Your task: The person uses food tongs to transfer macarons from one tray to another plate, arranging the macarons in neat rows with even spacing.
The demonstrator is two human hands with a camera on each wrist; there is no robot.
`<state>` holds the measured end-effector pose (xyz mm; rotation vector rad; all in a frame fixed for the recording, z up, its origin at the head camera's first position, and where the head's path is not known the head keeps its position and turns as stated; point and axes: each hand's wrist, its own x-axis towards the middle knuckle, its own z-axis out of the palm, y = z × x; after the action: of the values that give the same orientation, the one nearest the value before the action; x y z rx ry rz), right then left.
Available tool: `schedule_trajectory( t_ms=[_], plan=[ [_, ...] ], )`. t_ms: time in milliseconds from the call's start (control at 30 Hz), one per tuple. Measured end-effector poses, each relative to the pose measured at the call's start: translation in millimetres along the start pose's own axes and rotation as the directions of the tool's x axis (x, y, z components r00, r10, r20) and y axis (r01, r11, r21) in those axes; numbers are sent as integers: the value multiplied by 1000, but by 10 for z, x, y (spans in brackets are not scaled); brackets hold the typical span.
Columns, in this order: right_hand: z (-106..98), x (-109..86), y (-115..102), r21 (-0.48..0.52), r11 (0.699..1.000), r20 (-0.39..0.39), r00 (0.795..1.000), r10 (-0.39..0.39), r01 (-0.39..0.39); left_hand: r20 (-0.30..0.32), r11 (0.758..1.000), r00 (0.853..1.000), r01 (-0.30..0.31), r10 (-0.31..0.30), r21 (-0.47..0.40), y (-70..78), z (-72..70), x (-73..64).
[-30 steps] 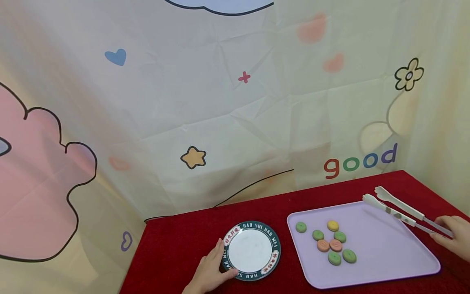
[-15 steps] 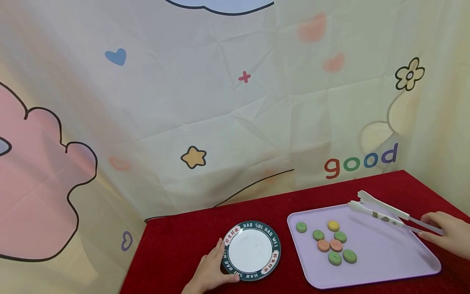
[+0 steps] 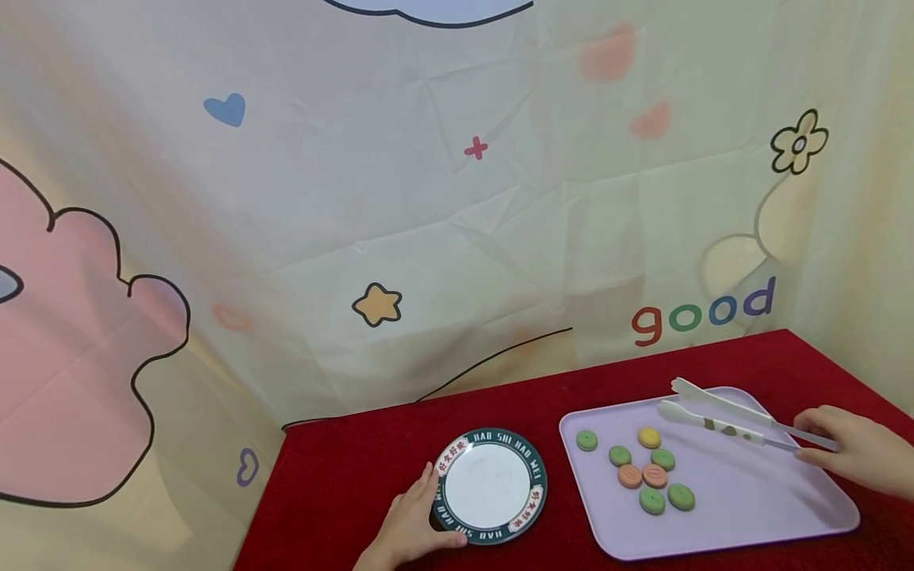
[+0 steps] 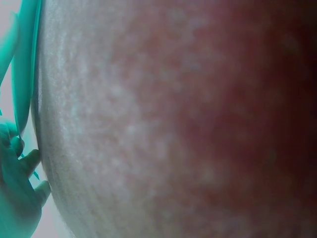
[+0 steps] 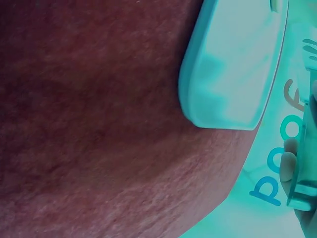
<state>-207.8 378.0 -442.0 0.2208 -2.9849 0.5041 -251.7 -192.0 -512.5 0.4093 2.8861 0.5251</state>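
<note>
I'd keep the tips of the white, brown-spotted tongs with metal handles [image 3: 717, 426] parted above the far part of the lilac rectangular tray [image 3: 771, 500] and squeeze lightly, since the small round green, pink and yellow pieces [image 3: 654, 476] sit close enough, I judge, to nudge one another. The right hand [image 3: 860, 448] pinches the handles between thumb and fingers; the left hand [image 3: 405, 523], fingers spread, touches the left edge of the round, green-rimmed white plate [image 3: 489, 485].

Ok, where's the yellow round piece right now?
In the head view, the yellow round piece is on the purple tray, in its left half toward the far edge, just beyond a green piece and below-left of the tongs.
</note>
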Motion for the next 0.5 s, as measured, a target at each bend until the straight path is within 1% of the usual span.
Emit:
schedule_trajectory(
  t_ms=[200, 500],
  plan=[
    [20, 25, -76, 6, 1000, -8, 1000, -23, 24, 2, 1000, 1000, 4, -4, 1, -5, 5, 4],
    [32, 72, -269, 30, 997, 3, 998, -66, 66, 6, 1000, 1000, 6, -6, -5, 3, 5, -10]
  ],
)
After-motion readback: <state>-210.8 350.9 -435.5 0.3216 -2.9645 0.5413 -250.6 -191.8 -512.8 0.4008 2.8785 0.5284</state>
